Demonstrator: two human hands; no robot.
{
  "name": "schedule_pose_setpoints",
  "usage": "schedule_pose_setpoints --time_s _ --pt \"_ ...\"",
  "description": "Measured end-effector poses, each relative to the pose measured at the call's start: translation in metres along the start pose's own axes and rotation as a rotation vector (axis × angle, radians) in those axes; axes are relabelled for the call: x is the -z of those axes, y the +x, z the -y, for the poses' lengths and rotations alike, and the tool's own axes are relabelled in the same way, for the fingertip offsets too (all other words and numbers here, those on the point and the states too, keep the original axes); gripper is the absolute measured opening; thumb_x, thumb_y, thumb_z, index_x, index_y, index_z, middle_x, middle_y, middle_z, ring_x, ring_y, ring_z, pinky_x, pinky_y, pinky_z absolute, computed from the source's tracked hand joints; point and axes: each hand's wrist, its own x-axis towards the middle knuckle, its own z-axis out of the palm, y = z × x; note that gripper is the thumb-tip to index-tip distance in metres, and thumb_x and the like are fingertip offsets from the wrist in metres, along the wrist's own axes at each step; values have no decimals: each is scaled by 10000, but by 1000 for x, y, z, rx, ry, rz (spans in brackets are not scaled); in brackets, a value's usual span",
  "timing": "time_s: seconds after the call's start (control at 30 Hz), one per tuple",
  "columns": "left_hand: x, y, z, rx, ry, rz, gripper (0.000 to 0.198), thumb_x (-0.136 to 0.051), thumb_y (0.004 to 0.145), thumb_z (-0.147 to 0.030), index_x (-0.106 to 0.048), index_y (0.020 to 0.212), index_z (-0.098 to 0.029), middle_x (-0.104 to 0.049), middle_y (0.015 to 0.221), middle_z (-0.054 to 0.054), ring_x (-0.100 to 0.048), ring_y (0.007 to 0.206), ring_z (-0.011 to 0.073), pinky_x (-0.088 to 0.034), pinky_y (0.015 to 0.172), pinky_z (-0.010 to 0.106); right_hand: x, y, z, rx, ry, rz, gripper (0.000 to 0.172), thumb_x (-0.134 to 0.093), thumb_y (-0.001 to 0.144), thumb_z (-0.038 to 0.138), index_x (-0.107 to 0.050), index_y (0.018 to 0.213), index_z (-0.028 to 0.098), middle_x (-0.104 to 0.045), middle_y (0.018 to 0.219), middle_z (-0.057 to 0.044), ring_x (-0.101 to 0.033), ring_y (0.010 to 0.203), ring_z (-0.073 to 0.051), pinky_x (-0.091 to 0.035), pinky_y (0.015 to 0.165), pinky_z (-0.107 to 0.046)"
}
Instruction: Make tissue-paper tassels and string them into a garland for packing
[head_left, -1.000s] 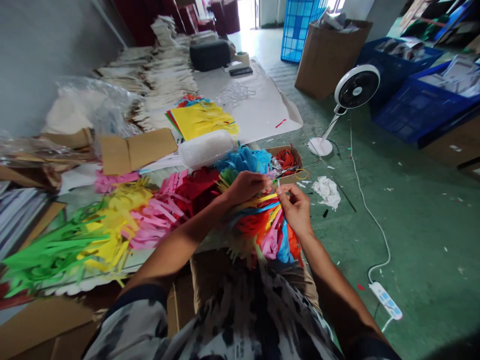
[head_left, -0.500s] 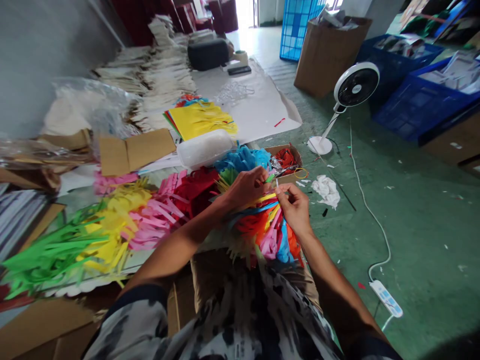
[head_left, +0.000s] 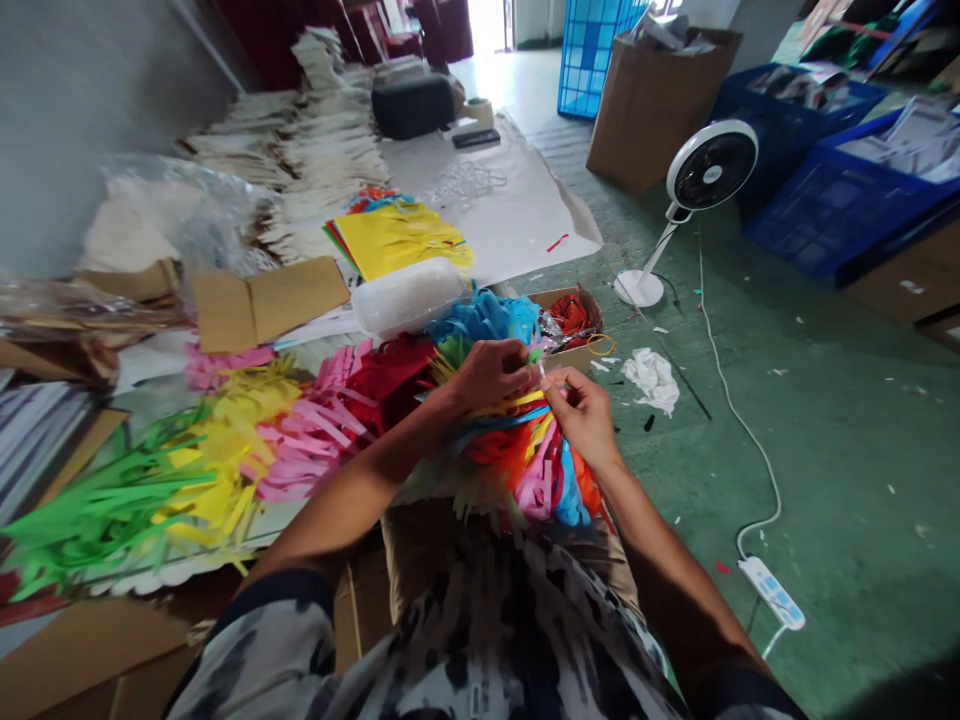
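A bundle of multicoloured fringed strips [head_left: 536,480] in orange, yellow, pink and blue hangs over my lap. My left hand [head_left: 491,375] is closed round its gathered top, where a bit of green shows at the fingertips. Close beside it, my right hand [head_left: 583,412] pinches a small white strip [head_left: 541,369] between thumb and forefinger. What the strip is made of cannot be told. Just beyond my hands lies a heap of blue fringed strips [head_left: 484,318]. Dark red fringed material [head_left: 390,380] rests left of my left hand.
Pink [head_left: 307,450], yellow [head_left: 225,440] and green fringed strips [head_left: 112,515] spread leftward along the table. A white plastic tray [head_left: 409,297] and a small cardboard box [head_left: 592,345] with red material stand beyond. On the floor at right are a fan [head_left: 709,170] and a power strip [head_left: 772,592].
My right hand has shifted slightly left, bringing the white strip closer to my left hand's fingertips. My left hand has barely moved and keeps its hold on the bundle.
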Motion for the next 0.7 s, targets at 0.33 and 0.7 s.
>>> schedule_pose_setpoints --time_s 0.33,0.7 --pt "0 -6 -10 -41 65 -21 191 -608 821 -299 -534 696 -176 -427 578 -76 -350 573 76 -252 549 226 -1 2 -2 3 -66 26 258 -664 953 461 -701 872 219 -703 815 -4 -632 735 -168 -477 717 -293" --pt "5 -14 -19 -84 149 70 233 -467 1015 -299 -640 911 -182 -509 582 -60 -421 536 96 -289 577 244 0 2 0 -8 -62 -4 265 -682 940 472 -712 864 220 -724 815 -9 -631 718 -169 -474 704 -294"
